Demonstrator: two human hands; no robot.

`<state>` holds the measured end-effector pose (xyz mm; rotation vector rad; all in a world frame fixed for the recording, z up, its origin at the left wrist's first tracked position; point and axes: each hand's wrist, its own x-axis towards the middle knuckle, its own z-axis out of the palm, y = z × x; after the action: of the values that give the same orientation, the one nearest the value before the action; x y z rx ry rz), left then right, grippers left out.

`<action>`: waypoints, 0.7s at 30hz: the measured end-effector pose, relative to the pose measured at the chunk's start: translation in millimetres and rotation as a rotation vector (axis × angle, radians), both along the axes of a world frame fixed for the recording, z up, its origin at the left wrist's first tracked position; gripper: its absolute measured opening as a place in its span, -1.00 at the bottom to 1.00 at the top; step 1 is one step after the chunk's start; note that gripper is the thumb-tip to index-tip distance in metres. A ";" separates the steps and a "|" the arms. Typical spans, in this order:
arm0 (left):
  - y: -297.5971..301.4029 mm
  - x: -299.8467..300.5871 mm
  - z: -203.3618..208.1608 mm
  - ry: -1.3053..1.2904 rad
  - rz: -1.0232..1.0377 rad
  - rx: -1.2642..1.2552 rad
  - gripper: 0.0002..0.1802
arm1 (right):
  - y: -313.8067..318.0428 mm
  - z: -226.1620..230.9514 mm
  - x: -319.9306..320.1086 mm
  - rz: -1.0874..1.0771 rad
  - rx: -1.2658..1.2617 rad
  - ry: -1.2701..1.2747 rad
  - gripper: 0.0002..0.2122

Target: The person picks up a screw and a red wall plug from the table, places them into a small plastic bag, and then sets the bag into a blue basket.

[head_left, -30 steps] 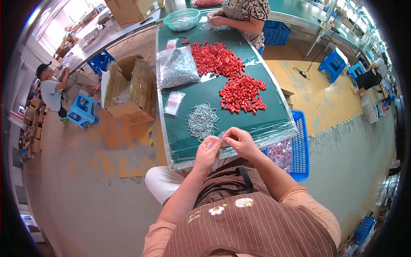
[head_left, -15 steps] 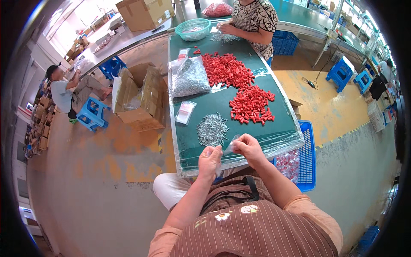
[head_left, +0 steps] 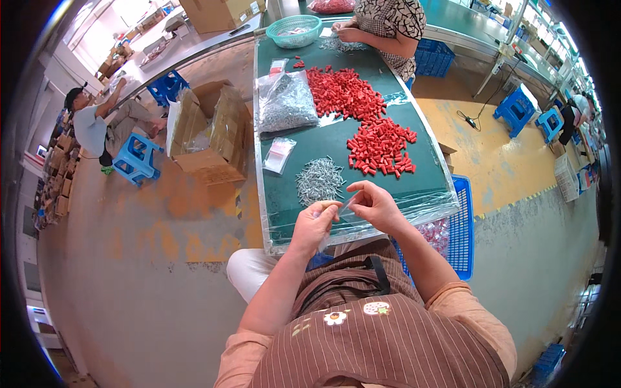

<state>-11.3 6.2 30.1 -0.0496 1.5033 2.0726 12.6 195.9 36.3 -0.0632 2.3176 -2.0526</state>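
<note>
Over the near edge of the green-topped table [head_left: 310,139], my left hand [head_left: 313,226] is closed on a small clear plastic bag [head_left: 345,207]. My right hand [head_left: 376,205] has thumb and forefinger pinched at the bag's other side, the fingertips of both hands close together. The bag is thin and see-through, so its contents cannot be made out. Just beyond my hands lies a heap of small silver screws [head_left: 319,182]. To its right is a pile of red plastic wall plugs [head_left: 380,147], joining a larger red pile [head_left: 344,92] farther back.
A big clear bag of screws [head_left: 286,105] and a small flat packet [head_left: 279,155] lie on the left. Farther back are a green basket [head_left: 294,32] and a co-worker's hands [head_left: 346,30]. A blue crate [head_left: 462,226] stands right, an open carton [head_left: 210,132] left.
Both hands have risen slightly and come closer together, still on the clear bag. My right fingers have shifted along it. The view has tilted a little, and the seated person at left has raised an arm.
</note>
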 end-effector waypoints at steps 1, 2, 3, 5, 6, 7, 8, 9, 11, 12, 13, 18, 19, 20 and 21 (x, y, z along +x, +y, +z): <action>1.7 -1.4 1.4 0.100 -0.043 -0.065 -0.80 | -0.2 2.6 0.1 0.001 0.000 -0.004 -0.71; 6.1 1.7 8.2 0.159 -0.009 -0.096 -0.83 | -0.7 4.9 0.3 0.021 0.003 0.007 -0.71; 6.0 0.7 5.5 0.155 -0.009 -0.096 -0.83 | -0.7 6.3 0.4 0.041 0.006 0.019 -0.72; 5.1 -0.5 0.3 0.316 -0.086 -0.228 -0.83 | 0.2 8.5 0.9 0.056 0.023 0.010 -0.72; 3.8 -1.3 -1.5 0.311 -0.087 -0.229 -0.83 | 0.4 11.5 0.8 0.085 0.061 0.014 -0.71; 3.0 -2.7 0.9 0.318 -0.123 -0.256 -0.84 | 1.4 12.8 0.2 0.111 0.099 0.018 -0.71; 2.2 -4.0 3.8 0.325 -0.160 -0.283 -0.85 | 3.6 11.6 -1.0 0.124 0.085 0.015 -0.71; 1.0 -5.6 7.4 0.320 -0.162 -0.283 -0.85 | 4.8 12.5 -1.3 0.123 0.084 0.010 -0.71; 0.0 -8.5 16.3 0.280 -0.266 -0.346 -0.84 | 6.9 17.0 -1.6 0.190 0.122 -0.004 -0.72; 0.8 -8.5 14.3 0.290 -0.261 -0.342 -0.84 | 8.4 17.4 -2.0 0.200 0.151 0.009 -0.71; 1.0 -8.8 13.1 0.289 -0.262 -0.343 -0.84 | 8.8 17.2 -3.0 0.199 0.150 0.009 -0.71; 3.6 -6.7 3.5 0.241 -0.137 -0.371 -0.88 | 3.5 16.5 -4.4 -0.158 0.553 0.427 -0.77; 3.4 -6.0 0.8 0.239 -0.136 -0.373 -0.88 | 0.6 19.2 -2.1 -0.156 0.552 0.426 -0.77; 3.3 -5.4 -1.6 0.213 -0.089 -0.335 -0.89 | -2.4 24.0 2.3 -0.183 0.509 0.360 -0.82; 3.3 -4.6 -3.7 0.186 -0.043 -0.297 -0.90 | -5.6 28.4 6.2 -0.209 0.465 0.295 -0.86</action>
<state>-15.9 9.5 26.4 0.0630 1.8995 1.8464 18.8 190.2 64.7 -0.1166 3.0427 -1.6095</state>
